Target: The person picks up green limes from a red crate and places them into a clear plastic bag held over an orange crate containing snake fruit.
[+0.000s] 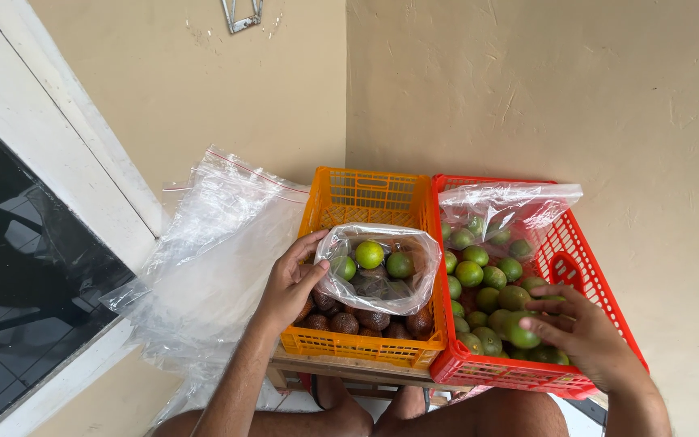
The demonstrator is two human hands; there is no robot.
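Left hand (pixel 289 283) gripping rim of clear plastic bag (pixel 378 271) with green limes over orange crate (pixel 366 202); right hand (pixel 584 332) closed on lime (pixel 519 333) in red crate (pixel 576 259).

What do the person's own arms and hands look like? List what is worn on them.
Both forearms are bare, with no sleeves in view. The left hand and right hand wear no gloves. No rings, watch or bracelet show on either hand or wrist.
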